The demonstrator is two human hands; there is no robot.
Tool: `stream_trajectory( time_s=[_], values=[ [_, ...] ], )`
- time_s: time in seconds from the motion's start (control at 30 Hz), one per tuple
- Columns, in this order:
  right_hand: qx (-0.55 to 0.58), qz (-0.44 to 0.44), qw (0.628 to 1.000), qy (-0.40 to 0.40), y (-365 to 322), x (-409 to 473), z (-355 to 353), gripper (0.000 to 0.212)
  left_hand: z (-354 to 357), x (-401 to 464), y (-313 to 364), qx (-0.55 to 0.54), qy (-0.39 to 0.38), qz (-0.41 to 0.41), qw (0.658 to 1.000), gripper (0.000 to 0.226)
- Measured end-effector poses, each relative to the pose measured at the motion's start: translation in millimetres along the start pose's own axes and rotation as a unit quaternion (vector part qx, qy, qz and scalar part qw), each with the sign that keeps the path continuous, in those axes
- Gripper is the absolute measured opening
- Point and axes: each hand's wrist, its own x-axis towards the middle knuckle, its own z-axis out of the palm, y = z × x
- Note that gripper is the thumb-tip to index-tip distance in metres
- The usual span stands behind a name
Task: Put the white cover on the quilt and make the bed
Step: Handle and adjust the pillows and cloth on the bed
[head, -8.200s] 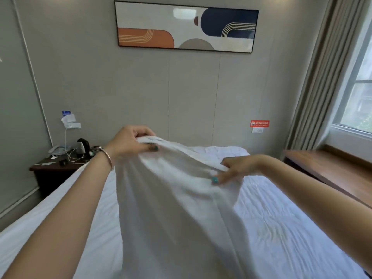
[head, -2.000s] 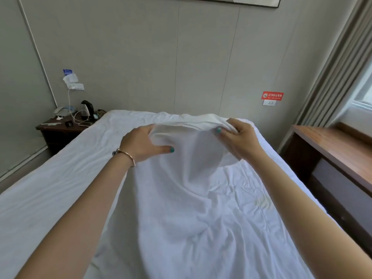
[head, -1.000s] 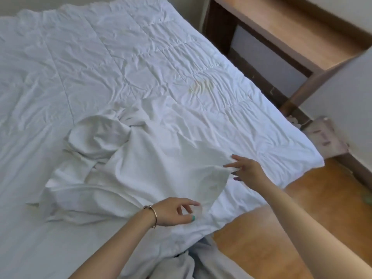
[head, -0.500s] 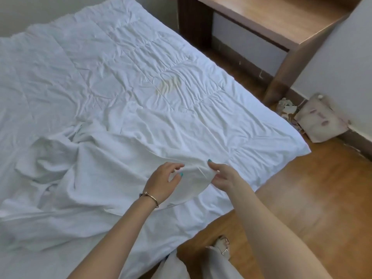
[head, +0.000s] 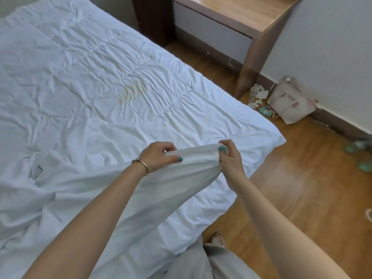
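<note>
Both hands up over the near right corner of the bed, gripping the same edge of the cover [head: 124, 190]. Left hand [head: 159, 158]: fingers curled over the top of the fabric edge, thumb pressed on the near side, teal nail showing; thin bracelet [head: 143, 165] on that wrist. Right hand [head: 230, 158]: pinches the bunched end of the edge, thumb on the near side, fingers wrapped behind. The edge runs as a short taut roll between the two hands, lifted off the bed. From there the cover slopes down and left, passing under the left forearm, and lies rumpled across the near left part of the bed, on top of the quilt [head: 96, 77]. Quilt spread flat over the bed, stitched in squares, creased; a yellowish stain [head: 133, 91] near its middle. Quilt's near right corner reaches the bed edge, just beyond the right hand. Wood floor [head: 302, 178] to the right. Wooden desk [head: 251, 19] at top right, against the wall. A pale bag [head: 289, 103] leans on the wall beside the desk leg, with scraps of litter [head: 258, 97] just left of it. A foot in a sandal [head: 217, 238] on the floor close to the bed edge, grey trouser leg [head: 211, 264] below it at the bottom of view.
</note>
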Motion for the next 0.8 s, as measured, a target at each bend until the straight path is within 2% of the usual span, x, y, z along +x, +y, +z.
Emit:
stream_trajectory(
  time_s=[0.1, 0.17, 0.27, 0.37, 0.43, 0.47, 0.53, 0.63, 0.8],
  values=[
    [0.131, 0.090, 0.985, 0.064, -11.3, 15.0, -9.7, 0.031, -19.9, 4.5, -29.2, 0.014, 0.014, -0.038, 0.999, 0.034],
    [0.166, 0.100, 0.977, 0.093, -16.2, 28.3, -22.4, 0.032, -31.7, -0.9, -53.8, 0.021, 0.014, -0.054, 0.998, 0.039],
    [0.125, 0.077, 0.983, 0.109, -12.6, 49.5, -45.5, 0.024, -50.0, 17.1, -48.0, 0.013, 0.069, -0.057, 0.996, 0.038],
    [0.142, 0.073, 0.980, 0.122, -3.6, 65.3, -70.4, 0.011, -64.6, 89.7, 3.4, 0.043, 0.113, -0.008, 0.993, 0.022],
    [0.096, 0.067, 0.984, 0.133, 6.1, 76.4, -85.9, 0.035, -64.0, 140.6, 42.4, 0.080, 0.108, 0.020, 0.991, 0.017],
    [0.061, 0.057, 0.985, 0.149, 12.2, 83.8, -92.6, 0.039, -59.1, 163.2, 56.8, 0.100, 0.102, 0.027, 0.989, 0.018],
    [0.017, 0.050, 0.982, 0.184, 25.3, 103.9, -106.8, 0.031, -42.8, 202.3, 76.5, 0.136, 0.082, 0.029, 0.987, 0.020],
    [0.017, 0.048, 0.971, 0.235, 42.9, 149.6, -142.5, 0.024, -4.1, 265.4, 102.8, 0.174, 0.059, 0.067, 0.981, 0.029],
    [-0.045, 0.112, 0.946, 0.300, 90.2, 220.7, -196.2, 0.022, 72.2, 368.6, 139.2, 0.270, 0.006, 0.128, 0.954, 0.020]
  ],
)
